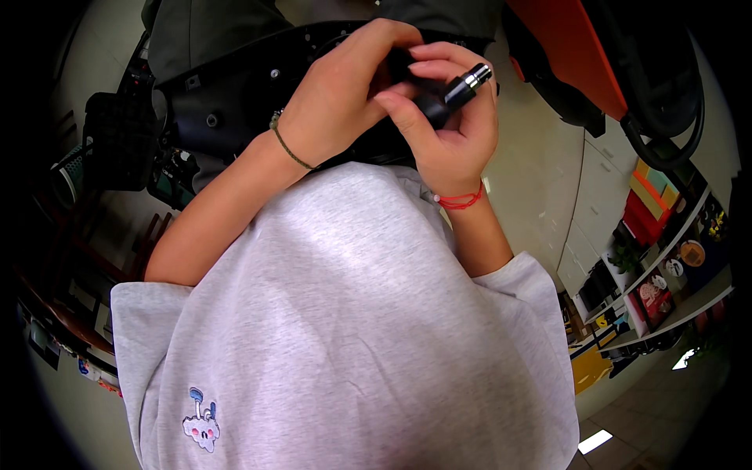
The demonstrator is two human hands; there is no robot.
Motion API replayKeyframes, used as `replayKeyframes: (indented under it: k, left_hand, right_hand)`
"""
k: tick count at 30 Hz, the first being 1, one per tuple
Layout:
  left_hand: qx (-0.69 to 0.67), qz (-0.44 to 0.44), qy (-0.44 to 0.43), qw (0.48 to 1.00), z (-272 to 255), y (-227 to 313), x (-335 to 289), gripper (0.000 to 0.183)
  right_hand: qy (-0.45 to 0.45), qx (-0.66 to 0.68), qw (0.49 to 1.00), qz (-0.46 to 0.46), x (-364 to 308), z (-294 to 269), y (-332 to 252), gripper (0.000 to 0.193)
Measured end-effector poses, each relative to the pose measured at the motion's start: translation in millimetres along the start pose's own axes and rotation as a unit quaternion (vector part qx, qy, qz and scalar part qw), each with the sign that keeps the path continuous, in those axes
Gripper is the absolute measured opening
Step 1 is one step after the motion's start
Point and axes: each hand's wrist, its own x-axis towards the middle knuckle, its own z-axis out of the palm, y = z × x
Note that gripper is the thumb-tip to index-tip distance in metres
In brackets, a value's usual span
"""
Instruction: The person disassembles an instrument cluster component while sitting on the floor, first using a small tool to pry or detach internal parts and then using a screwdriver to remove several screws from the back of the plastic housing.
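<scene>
One black tube (457, 95), gripped.
Right hand (460, 149), palm inward, curls its fingers around it; left hand (338, 92) arches alongside, fingertips hidden, grip cannot be told.

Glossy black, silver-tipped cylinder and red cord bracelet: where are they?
Glossy black, silver-tipped cylinder (460, 92): head view, on its black section.
Red cord bracelet (461, 206): head view, on its cord.

no words or numbers can be read — a small pale marking (193, 81) on the black equipment (235, 95) is too fine to make out, and the print on the red item (653, 294) above the white shelf (689, 315) at right is blurred — too small to tell.
</scene>
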Motion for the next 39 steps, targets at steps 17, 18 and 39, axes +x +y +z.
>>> replayKeyframes:
  k: [17,18,39]
  left_hand:
    - [0.04,0.042,0.033,0.998,4,4,-1,0.033]
    - [0.036,0.065,0.038,0.997,4,3,-1,0.035]
    - [0.092,0.112,-0.005,0.989,-11,-5,0,0.032]
  right_hand:
    - [-0.002,-0.016,0.999,-0.028,-1,-10,8,0.024]
    - [-0.006,-0.014,1.0,-0.023,-1,-10,6,0.023]
    - [-0.01,-0.062,0.996,-0.064,3,-2,-4,0.031]
